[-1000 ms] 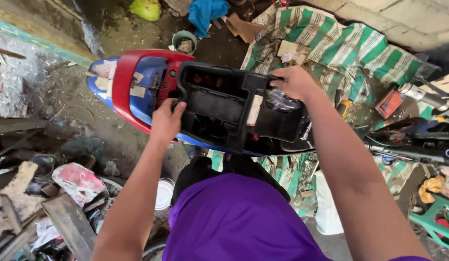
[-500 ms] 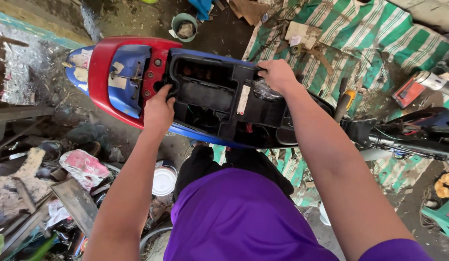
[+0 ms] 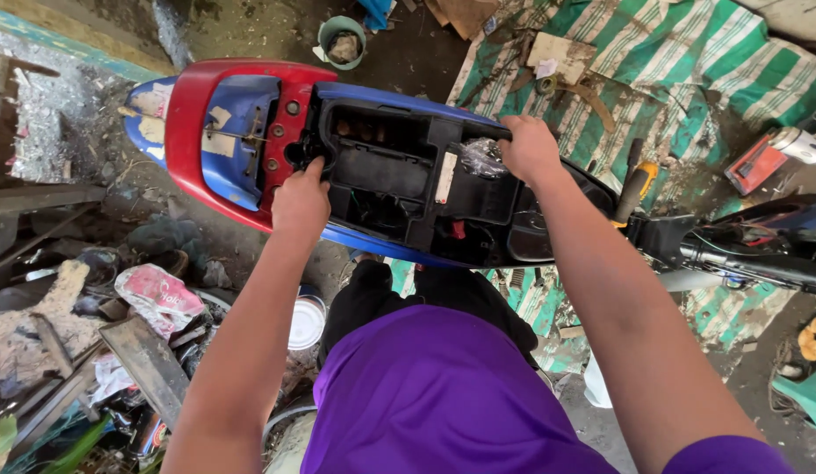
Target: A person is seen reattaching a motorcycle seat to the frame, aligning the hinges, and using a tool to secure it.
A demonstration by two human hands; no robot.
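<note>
Over the striped mat [image 3: 689, 61], the red-and-blue scooter body [image 3: 250, 132] hangs lifted. The left hand [image 3: 300, 204] grasps the near rim of its black underseat tub [image 3: 408, 175]; the right hand [image 3: 531, 149] clenches the far rim. Carrying seems underway; setting down needs level, even lowering.

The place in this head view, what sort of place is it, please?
Probably an informal outdoor motorbike repair spot. Both hands, left and right, grip the open black bay of a red and blue scooter; a striped tarp carries tools and parts; scrap lies on bare dirt.
</note>
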